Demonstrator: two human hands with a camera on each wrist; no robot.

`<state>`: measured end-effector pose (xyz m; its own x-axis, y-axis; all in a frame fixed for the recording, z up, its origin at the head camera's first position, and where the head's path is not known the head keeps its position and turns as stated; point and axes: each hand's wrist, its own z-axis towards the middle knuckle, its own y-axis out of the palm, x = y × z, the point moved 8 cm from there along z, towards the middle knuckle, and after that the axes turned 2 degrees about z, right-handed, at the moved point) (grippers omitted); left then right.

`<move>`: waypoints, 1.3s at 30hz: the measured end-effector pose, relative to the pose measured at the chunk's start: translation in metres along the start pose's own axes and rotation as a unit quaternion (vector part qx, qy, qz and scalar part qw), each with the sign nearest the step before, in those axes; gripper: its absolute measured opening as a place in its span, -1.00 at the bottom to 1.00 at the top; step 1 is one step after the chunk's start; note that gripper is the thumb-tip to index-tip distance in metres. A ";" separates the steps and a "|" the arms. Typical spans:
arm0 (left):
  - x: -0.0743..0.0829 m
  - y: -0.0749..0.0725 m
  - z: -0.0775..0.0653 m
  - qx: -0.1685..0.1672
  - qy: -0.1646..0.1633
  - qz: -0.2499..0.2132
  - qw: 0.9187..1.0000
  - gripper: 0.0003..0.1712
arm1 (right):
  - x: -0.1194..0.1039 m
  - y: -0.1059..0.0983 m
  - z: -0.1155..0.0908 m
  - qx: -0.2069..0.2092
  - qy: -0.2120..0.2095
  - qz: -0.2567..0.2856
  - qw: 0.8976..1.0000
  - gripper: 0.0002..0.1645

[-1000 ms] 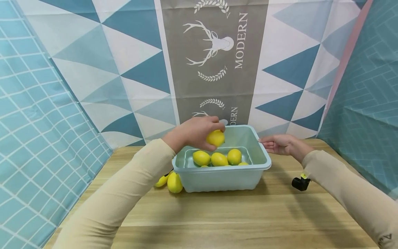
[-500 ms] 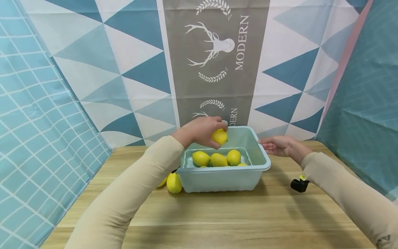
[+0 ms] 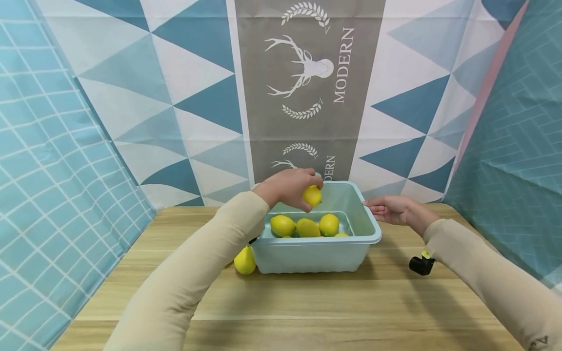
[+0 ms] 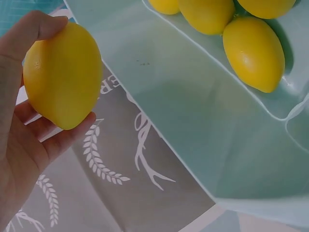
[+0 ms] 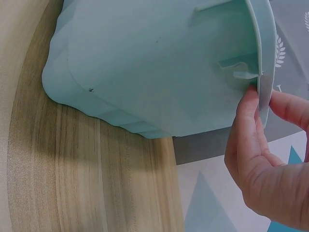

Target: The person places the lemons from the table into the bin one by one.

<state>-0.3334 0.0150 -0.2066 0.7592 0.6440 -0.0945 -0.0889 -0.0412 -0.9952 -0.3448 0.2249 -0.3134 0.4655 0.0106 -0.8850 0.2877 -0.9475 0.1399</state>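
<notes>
My left hand (image 3: 290,188) holds a yellow lemon (image 3: 312,196) over the light blue-green plastic basin (image 3: 307,258). Thumb and fingers wrap the fruit's sides in the left wrist view, where the lemon (image 4: 65,75) hangs level with the basin's rim. Several more lemons (image 3: 308,227) lie on the basin's floor, partly hidden behind its front wall. At the basin's right end, my right hand (image 3: 397,208) pinches the rim, thumb on the outer edge and fingers tucked beneath the lip, as the right wrist view shows.
Another lemon (image 3: 244,261) rests on the wooden table (image 3: 307,307) against the basin's left side, partly behind the left sleeve (image 3: 189,273). A small black device (image 3: 421,265) is by the right sleeve (image 3: 478,273). Patterned cloth (image 3: 206,97) hangs behind the table.
The left hand has shifted slightly to the right with the lemon still in its grasp. The right hand keeps its pinch on the basin's rim. The head view has tilted a little.
</notes>
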 end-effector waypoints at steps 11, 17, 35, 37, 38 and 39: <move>-0.016 0.017 0.005 -0.025 -0.032 0.008 0.999 -0.51 | 0.000 0.002 0.002 0.002 0.003 0.001 1.000 -0.72; -0.015 0.014 0.002 -0.035 -0.032 0.009 0.999 -0.44 | 0.000 0.003 0.003 0.002 0.005 0.001 1.000 -0.74; 0.005 -0.017 -0.039 0.053 0.020 0.003 0.998 -0.66 | 0.001 0.001 0.003 -0.012 0.001 -0.007 1.000 -0.73; 0.009 -0.018 -0.046 0.065 0.031 0.002 0.997 -0.64 | 0.000 0.002 0.003 -0.015 0.001 -0.010 1.000 -0.72; 0.011 -0.018 -0.049 0.069 0.037 0.002 0.997 -0.62 | 0.000 0.002 0.004 -0.014 0.002 -0.010 1.000 -0.72; 0.012 -0.018 -0.053 0.072 0.040 0.003 0.997 -0.60 | 0.000 0.003 0.003 -0.015 0.002 -0.010 1.000 -0.72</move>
<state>-0.2887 -0.0173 -0.1916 0.8067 0.5809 -0.1084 -0.1816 0.0692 -0.9809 -0.3470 0.2214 -0.3144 0.4630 0.0314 -0.8858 0.3222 -0.9370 0.1352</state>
